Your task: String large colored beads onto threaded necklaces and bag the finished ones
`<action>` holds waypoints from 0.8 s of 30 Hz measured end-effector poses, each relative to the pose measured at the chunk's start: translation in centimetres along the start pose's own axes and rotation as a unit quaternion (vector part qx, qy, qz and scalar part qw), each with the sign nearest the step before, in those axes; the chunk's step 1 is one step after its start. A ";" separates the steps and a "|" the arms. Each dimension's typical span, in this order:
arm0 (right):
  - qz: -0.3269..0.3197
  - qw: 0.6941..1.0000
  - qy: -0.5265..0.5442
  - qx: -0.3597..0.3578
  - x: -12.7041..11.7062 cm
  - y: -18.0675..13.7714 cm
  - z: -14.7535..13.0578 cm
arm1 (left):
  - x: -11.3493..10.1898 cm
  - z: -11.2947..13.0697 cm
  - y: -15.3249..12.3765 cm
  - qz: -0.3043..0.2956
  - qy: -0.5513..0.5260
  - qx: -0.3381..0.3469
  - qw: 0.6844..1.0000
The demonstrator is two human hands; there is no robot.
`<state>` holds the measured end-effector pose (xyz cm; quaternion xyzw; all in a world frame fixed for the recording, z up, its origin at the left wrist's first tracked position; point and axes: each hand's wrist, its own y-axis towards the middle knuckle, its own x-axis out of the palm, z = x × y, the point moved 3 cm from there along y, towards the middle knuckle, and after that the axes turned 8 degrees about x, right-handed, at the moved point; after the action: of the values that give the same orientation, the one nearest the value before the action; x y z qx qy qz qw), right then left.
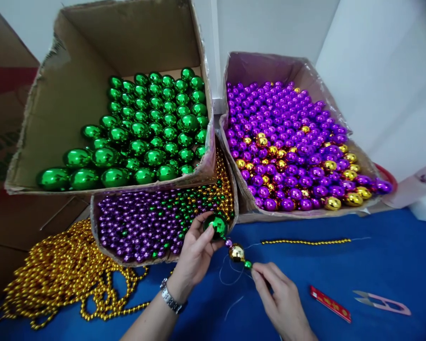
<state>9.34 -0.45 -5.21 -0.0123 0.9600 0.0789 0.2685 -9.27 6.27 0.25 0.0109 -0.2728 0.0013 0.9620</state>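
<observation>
**Four pieces on the thread, boxes full**

The left hand (195, 253) has its fingers closed round a green ball (216, 225) at the near edge of the small bead box (94, 222). Strung just right of it are a tiny purple bead (228, 242), a gold ball (236, 252) and a small green bead (247, 264). There the right hand (280, 298) pinches the thread (220, 272) between thumb and forefinger. I'd judge the stringing barely begun. A gold strand (305, 242) lies farther right on the blue surface (376, 265), with snips (381, 302) nearer.
</observation>
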 end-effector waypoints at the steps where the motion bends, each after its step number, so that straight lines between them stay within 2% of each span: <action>1: 0.000 1.000 -0.002 0.003 0.0 0.0 -0.1 | 0.0 0.0 0.0 0.003 0.003 0.000 1.000; 10: -0.042 0.998 0.012 0.042 0.0 0.0 0.1 | 0.7 0.3 0.1 0.031 -0.040 -0.018 0.999; 15: -0.052 0.995 0.028 0.080 -0.3 0.0 1.1 | -0.4 1.6 1.0 0.056 -0.040 0.048 0.996; 19: -0.053 0.993 0.053 0.095 -0.3 0.1 1.2 | -0.8 1.7 0.9 0.057 0.073 0.083 0.992; 22: -0.047 0.993 0.066 0.090 -0.2 0.2 0.9 | -0.1 1.1 0.3 0.019 0.200 0.070 0.977; 24: -0.043 0.994 0.064 0.083 -0.2 0.2 0.9 | 0.5 0.9 0.0 -0.005 0.243 0.074 0.967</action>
<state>9.92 -0.11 -5.81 -0.0367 0.9771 -0.0134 0.2094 -9.27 6.27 1.28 0.0831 -0.0302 0.0196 0.9959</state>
